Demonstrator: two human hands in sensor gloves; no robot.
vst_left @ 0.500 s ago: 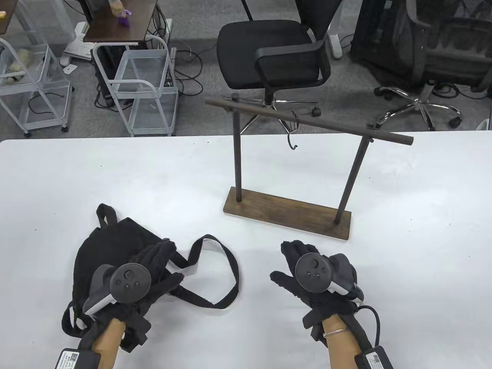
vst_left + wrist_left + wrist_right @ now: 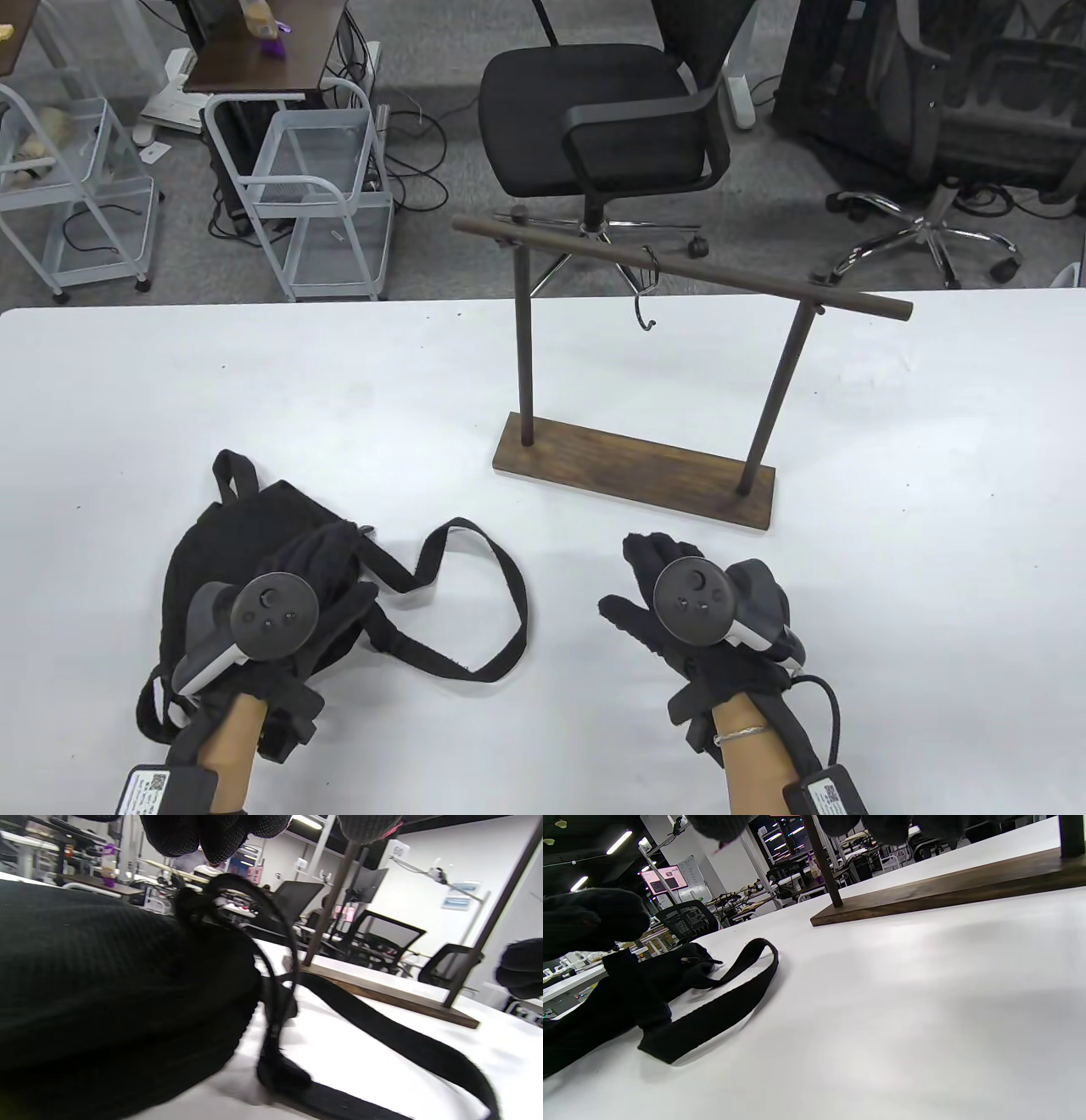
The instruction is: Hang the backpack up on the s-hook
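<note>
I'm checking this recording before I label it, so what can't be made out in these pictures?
- Table view: the left hand covers part of the backpack, so any grip is hidden.
- Left wrist view: the backpack is close and blurred, and its strap is cut off by the edge.
- Table view: the hook is too small to show its tip.

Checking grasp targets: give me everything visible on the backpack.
The backpack is small, black, of woven-looking fabric, and lies flat on the white table at the near left. A short top loop points away from the person; a long flat strap curls out to its right. The left hand rests over it; whether it grips is unclear.
</note>
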